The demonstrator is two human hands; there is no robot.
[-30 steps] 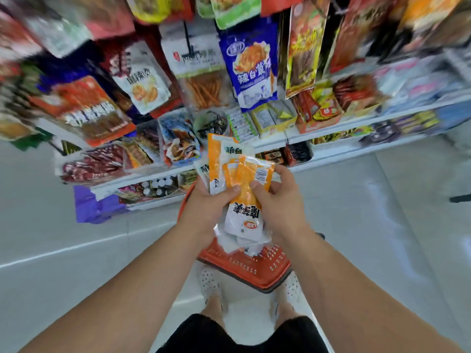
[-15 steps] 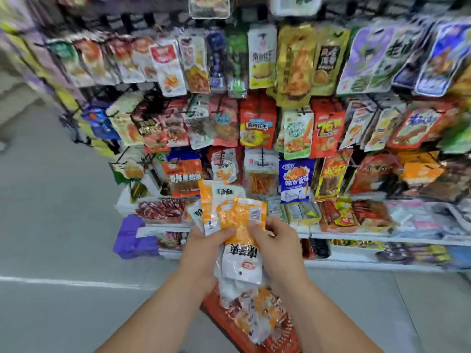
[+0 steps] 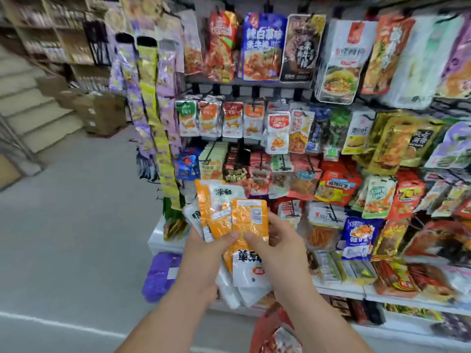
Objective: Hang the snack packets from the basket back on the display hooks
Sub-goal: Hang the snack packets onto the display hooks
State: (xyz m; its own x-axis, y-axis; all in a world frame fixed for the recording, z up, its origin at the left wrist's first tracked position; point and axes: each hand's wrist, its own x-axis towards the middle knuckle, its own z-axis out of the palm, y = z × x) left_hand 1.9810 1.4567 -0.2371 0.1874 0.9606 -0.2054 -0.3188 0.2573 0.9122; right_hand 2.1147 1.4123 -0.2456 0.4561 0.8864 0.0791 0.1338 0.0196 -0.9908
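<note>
I hold a fan of snack packets [image 3: 216, 212] before the rack [image 3: 277, 84], above the basket [image 3: 262, 327]. My left hand [image 3: 209, 253] fingers curl round the stack, and my right hand [image 3: 279, 248] fingers pinch the front packet [image 3: 251, 222]. This is the sorting step, I judge. Next, peel one free and thread its hole onto a display hook [image 3: 254, 91].

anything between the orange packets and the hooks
Nothing visible. The left hand and right hand hold the orange packets in open air before the display hooks, which carry hanging packets.
</note>
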